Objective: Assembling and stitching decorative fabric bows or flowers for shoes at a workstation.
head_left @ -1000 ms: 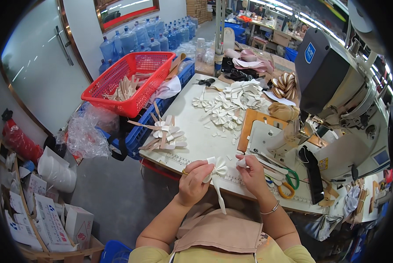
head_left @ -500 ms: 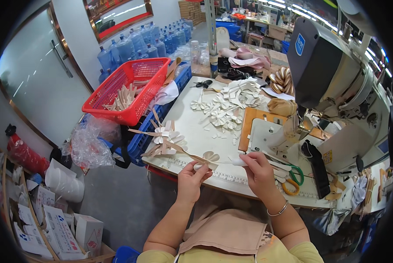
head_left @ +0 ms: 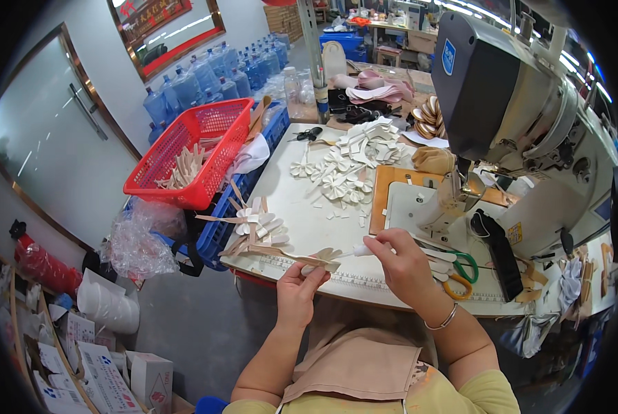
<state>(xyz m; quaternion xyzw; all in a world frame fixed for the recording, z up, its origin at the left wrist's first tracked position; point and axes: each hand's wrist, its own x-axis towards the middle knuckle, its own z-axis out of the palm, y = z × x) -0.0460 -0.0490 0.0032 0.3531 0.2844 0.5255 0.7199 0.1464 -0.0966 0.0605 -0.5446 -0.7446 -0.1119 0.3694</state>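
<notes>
Above the table's front edge, my left hand (head_left: 297,295) pinches a beige leather strap (head_left: 281,254) with a petal-shaped flower (head_left: 319,258) at its end. Something small and white also shows at its fingers. My right hand (head_left: 400,265) grips a small white tool with a thin tip (head_left: 361,250); its exact kind is unclear. The tip points left at the flower end, and I cannot tell whether they touch. Left of the hands lie more beige straps with white flowers (head_left: 257,222). Loose white flower pieces (head_left: 343,183) are heaped farther back.
A sewing machine (head_left: 488,90) stands at the right. Green-handled scissors (head_left: 467,268) and orange-handled scissors (head_left: 456,287) lie by my right hand. A red basket (head_left: 209,186) of beige strips rests on a blue crate (head_left: 216,238) at the left. Black snips (head_left: 307,134) lie at the back.
The flower end has tilted in my left hand, so its petals show more edge-on. My right hand has shifted slightly, bringing the white tool's tip closer to it. The whole view has turned a little.
</notes>
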